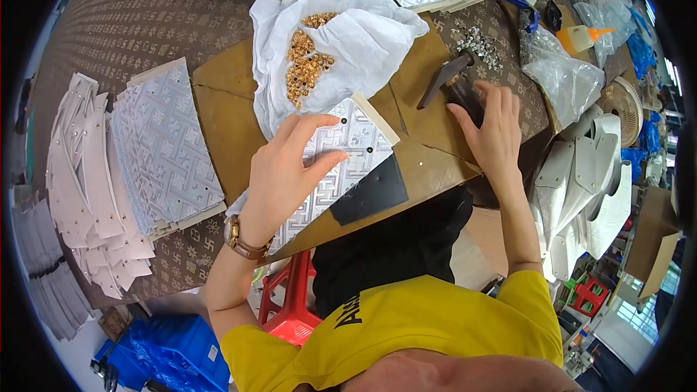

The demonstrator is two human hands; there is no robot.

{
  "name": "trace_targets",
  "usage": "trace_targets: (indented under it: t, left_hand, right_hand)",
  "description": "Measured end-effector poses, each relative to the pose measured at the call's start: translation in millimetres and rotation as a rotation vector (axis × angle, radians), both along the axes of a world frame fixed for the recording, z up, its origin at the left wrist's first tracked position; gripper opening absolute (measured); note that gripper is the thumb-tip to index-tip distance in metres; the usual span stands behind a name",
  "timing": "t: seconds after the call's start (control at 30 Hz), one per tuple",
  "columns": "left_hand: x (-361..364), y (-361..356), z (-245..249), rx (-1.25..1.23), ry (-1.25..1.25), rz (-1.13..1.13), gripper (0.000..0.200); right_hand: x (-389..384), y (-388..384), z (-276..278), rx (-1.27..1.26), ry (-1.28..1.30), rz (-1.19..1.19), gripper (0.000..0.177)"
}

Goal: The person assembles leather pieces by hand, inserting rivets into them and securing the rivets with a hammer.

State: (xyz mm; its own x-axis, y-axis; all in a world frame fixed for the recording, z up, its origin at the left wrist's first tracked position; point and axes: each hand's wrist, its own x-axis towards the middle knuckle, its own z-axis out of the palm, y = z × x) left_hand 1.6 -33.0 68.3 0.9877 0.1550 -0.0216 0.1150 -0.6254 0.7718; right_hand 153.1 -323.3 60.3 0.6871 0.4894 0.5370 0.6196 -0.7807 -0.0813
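My left hand (287, 163) is on a silver patterned panel (327, 189) that lies slanted on the brown board, its thumb and index finger bent over the top face. Two black round pieces show on the panel, one at the index fingertip. A cream strip (375, 120) runs along the panel's upper right edge. My right hand (495, 127) curves loosely around the thick dark handle of a hammer (444, 80), whose head points away from me. Gold-coloured small fittings (308, 65) lie on a white sheet (370, 36) beyond the panel.
Silver patterned panels (167, 145) and white studded strips (91, 181) are stacked at left. Small silver fittings (479, 47) lie beyond the hammer. A dark flat plate (374, 194) sits at the brown board's (435, 174) near edge. At right are an orange-tipped bottle (577, 38) and white pieces (581, 181).
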Motion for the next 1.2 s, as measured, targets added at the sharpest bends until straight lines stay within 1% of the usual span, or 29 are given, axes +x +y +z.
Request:
trace_targets:
  t: [0.1, 0.13, 0.2, 0.23, 0.27, 0.43, 0.47, 0.5, 0.53, 0.57, 0.67, 0.7, 0.77, 0.8, 0.9, 0.93, 1.03, 1.1, 1.13, 1.2]
  left_hand:
    - [-1, 1, -10, 0.035, -0.111, -0.012, 0.042]
    - [-1, 2, -8, 0.038, -0.114, -0.010, 0.042]
    - [0, 2, -6, 0.041, -0.088, -0.009, 0.042]
    - [-1, 1, -6, 0.035, -0.064, -0.011, 0.042]
    - [-2, 0, -6, 0.029, -0.050, -0.018, 0.042]
    - [1, 0, -4, 0.030, -0.066, -0.012, 0.042]
    - [0, 0, -4, 0.023, -0.073, -0.012, 0.042]
    - [0, 0, -4, 0.016, -0.083, -0.010, 0.042]
    - [-1, 1, -3, 0.021, -0.087, -0.012, 0.042]
    - [0, 2, -4, 0.036, -0.091, -0.016, 0.042]
    - [-3, 1, -9, 0.050, -0.091, 0.001, 0.042]
    - [-2, 2, -11, 0.003, -0.114, -0.009, 0.042]
    - [-1, 7, -11, -0.084, -0.161, -0.037, 0.043]
    - [-2, 11, -9, -0.076, -0.171, -0.030, 0.043]
    - [-5, 28, 2, -0.914, 0.094, 0.090, 0.042]
    - [-5, 31, 2, -0.894, 0.095, 0.082, 0.042]
    - [-1, 38, -4, -1.101, 0.128, -0.077, 0.046]
    - [2, 41, -11, -1.228, 0.158, -0.187, 0.050]
    - [3, 43, -15, -1.297, 0.173, -0.240, 0.052]
    - [5, 45, -23, -1.455, 0.202, -0.343, 0.056]
  right_hand:
    - [4, -14, -13, -0.107, 0.129, 0.022, 0.035]
    - [1, -10, -2, -0.104, 0.127, 0.024, 0.035]
    - [-15, -10, 34, 0.184, 0.447, 0.124, 0.040]
    - [-24, -12, 42, 0.323, 0.617, 0.167, 0.043]
    - [-34, -17, 40, 0.321, 0.631, 0.157, 0.043]
    - [-63, -32, 25, 0.364, 0.876, 0.731, 0.023]
    - [-63, -23, 27, 0.363, 0.872, 0.738, 0.023]
    - [-62, -6, 28, 0.160, 0.866, 0.585, 0.025]
    - [-62, 3, 29, -0.033, 0.853, 0.420, 0.031]
    - [-59, 4, 30, -0.029, 0.845, 0.416, 0.031]
    - [-43, -3, 34, 0.114, 0.910, 0.078, 0.030]
    - [-34, -6, 31, 0.111, 0.902, 0.086, 0.030]
    - [-17, -12, 20, 0.058, 0.468, 0.023, 0.013]
    - [-11, -14, 19, 0.063, 0.458, 0.033, 0.013]
    - [2, -12, 14, 0.079, 0.166, 0.120, 0.019]
    - [1, -6, 18, 0.099, 0.162, 0.113, 0.019]
    - [-17, 44, 52, 0.442, 0.539, 0.462, 0.025]
    - [-29, 81, 52, 0.675, 0.808, 0.558, 0.030]
    - [-30, 99, 50, 0.702, 0.794, 0.559, 0.030]
    - [-23, 125, 41, 0.730, 0.890, 0.703, 0.025]
